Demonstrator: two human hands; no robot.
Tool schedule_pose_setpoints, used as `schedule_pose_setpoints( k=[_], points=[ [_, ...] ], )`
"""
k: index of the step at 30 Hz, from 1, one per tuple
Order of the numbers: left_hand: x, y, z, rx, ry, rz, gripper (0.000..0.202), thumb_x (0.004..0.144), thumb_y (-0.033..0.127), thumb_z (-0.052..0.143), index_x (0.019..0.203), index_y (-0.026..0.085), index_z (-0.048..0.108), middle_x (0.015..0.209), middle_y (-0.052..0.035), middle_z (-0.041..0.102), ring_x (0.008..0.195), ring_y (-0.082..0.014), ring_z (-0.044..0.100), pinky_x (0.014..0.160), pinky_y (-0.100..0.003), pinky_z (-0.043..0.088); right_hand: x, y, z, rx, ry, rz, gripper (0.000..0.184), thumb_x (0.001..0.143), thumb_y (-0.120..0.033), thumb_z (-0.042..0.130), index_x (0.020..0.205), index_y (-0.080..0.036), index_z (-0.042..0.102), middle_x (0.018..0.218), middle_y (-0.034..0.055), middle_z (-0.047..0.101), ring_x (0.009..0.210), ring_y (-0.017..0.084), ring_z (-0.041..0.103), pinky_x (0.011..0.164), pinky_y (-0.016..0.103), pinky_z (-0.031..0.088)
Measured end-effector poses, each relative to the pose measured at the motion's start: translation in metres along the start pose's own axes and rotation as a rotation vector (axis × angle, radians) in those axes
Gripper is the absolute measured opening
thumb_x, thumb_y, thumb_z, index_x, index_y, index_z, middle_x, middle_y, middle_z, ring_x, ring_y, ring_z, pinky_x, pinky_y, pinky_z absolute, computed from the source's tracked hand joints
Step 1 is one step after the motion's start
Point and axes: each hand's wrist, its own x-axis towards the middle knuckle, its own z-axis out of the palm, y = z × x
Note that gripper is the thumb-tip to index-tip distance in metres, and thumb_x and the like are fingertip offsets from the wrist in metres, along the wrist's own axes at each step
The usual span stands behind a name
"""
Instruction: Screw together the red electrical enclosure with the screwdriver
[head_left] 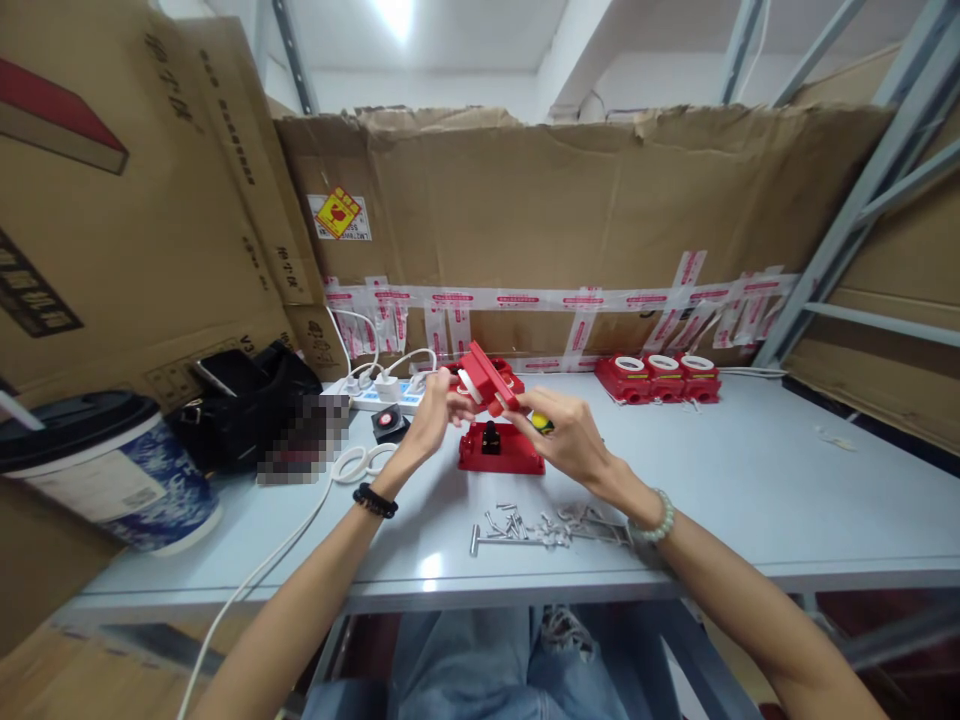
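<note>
A red plastic housing cover (491, 378) with a white ring on its left side is held tilted above the table. My right hand (566, 432) grips its lower right edge. At its left end, my left hand (435, 412) has its fingers curled against it. A yellow-and-black piece (541, 423), perhaps a tool handle, shows by my right fingers; most of it is hidden. Below the cover lies a red base (510, 455) with a black part (490, 438) standing in it. Nearer me are loose screws (510, 522) and a metal T-handle tool (475, 540).
Red housings with white rings (660, 378) stand at the back right. Behind my left hand are a power strip (367, 395) with plugs and a small black box (388, 424). A white cable (300, 530) crosses the left side near a large cup (112, 480). Cardboard (525, 210) walls the back.
</note>
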Motion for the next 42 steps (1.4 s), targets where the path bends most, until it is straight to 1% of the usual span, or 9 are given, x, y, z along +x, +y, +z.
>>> schedule_pose_setpoints(
  k=[3,6,11,15,18,23,27,33,42],
  points=[
    [-0.005,0.002,0.0,0.256,0.102,0.372,0.052,0.074,0.045,0.06,0.113,0.02,0.038,0.114,-0.0107,0.051,0.096,-0.0197,0.057,0.076,-0.032,0.049,0.001,0.001,-0.002,0.064,0.036,0.057,0.022,0.086,-0.034,0.049,0.083,-0.016,0.062,0.077,0.0055,0.064,0.067,0.014,0.055,0.063,0.026,0.04],
    [-0.007,0.003,-0.002,0.378,0.014,0.52,0.051,0.071,0.031,0.066,0.114,0.021,0.039,0.117,-0.0101,0.047,0.1,-0.0195,0.054,0.084,-0.035,0.047,0.003,0.001,-0.004,0.1,0.05,0.095,0.025,0.085,-0.037,0.048,0.081,-0.016,0.061,0.074,0.0047,0.063,0.063,0.013,0.053,0.062,0.026,0.039],
    [-0.004,0.001,-0.006,0.428,-0.004,0.495,0.044,0.077,0.026,0.06,0.116,0.02,0.039,0.088,-0.0029,0.056,0.084,-0.0159,0.058,0.078,-0.032,0.048,0.003,0.002,-0.005,0.13,0.032,0.099,0.025,0.085,-0.037,0.049,0.078,-0.016,0.06,0.071,0.0032,0.061,0.062,0.013,0.05,0.062,0.026,0.039],
    [-0.004,0.001,-0.005,0.402,0.014,0.52,0.049,0.075,0.027,0.062,0.118,0.021,0.039,0.114,-0.0095,0.051,0.104,-0.0198,0.053,0.082,-0.033,0.047,0.004,0.001,-0.006,0.15,0.028,0.105,0.026,0.085,-0.038,0.048,0.076,-0.016,0.059,0.068,0.0024,0.059,0.06,0.012,0.048,0.061,0.025,0.038],
    [-0.005,0.001,-0.002,0.377,-0.001,0.488,0.051,0.075,0.028,0.061,0.121,0.021,0.038,0.113,-0.0091,0.053,0.103,-0.02,0.054,0.084,-0.034,0.046,0.004,0.0,-0.006,0.155,0.027,0.109,0.026,0.085,-0.038,0.048,0.075,-0.017,0.059,0.068,0.0022,0.059,0.06,0.012,0.049,0.061,0.025,0.038],
    [0.0,-0.007,0.002,0.248,0.062,0.273,0.03,0.084,0.038,0.044,0.105,0.017,0.047,0.073,-0.0005,0.058,0.068,-0.0149,0.058,0.068,-0.029,0.046,0.0,0.002,-0.001,0.117,0.005,0.054,0.023,0.085,-0.035,0.048,0.078,-0.016,0.06,0.072,0.004,0.062,0.062,0.012,0.051,0.061,0.025,0.039],
    [0.005,-0.016,0.003,0.159,-0.028,0.018,0.046,0.088,0.05,0.023,0.075,0.015,0.05,0.058,-0.0012,0.055,0.051,-0.0137,0.054,0.053,-0.026,0.042,-0.002,0.004,0.004,0.067,-0.03,0.025,0.022,0.086,-0.034,0.047,0.081,-0.016,0.06,0.075,0.0051,0.063,0.064,0.013,0.053,0.062,0.024,0.039],
    [-0.002,-0.009,0.003,0.222,0.031,0.324,0.05,0.077,0.043,0.057,0.117,0.02,0.037,0.116,-0.01,0.051,0.098,-0.0189,0.057,0.081,-0.033,0.047,0.0,0.003,0.001,0.124,0.018,0.066,0.021,0.085,-0.034,0.05,0.079,-0.016,0.06,0.072,0.0028,0.062,0.062,0.012,0.052,0.061,0.024,0.039],
    [-0.001,-0.003,0.0,0.205,0.015,0.262,0.037,0.077,0.045,0.059,0.098,0.017,0.049,0.09,-0.0058,0.061,0.084,-0.0175,0.058,0.079,-0.032,0.045,0.001,0.005,0.0,0.102,0.018,0.059,0.022,0.085,-0.035,0.05,0.081,-0.015,0.06,0.074,0.0039,0.063,0.064,0.013,0.054,0.062,0.025,0.039]
  ],
)
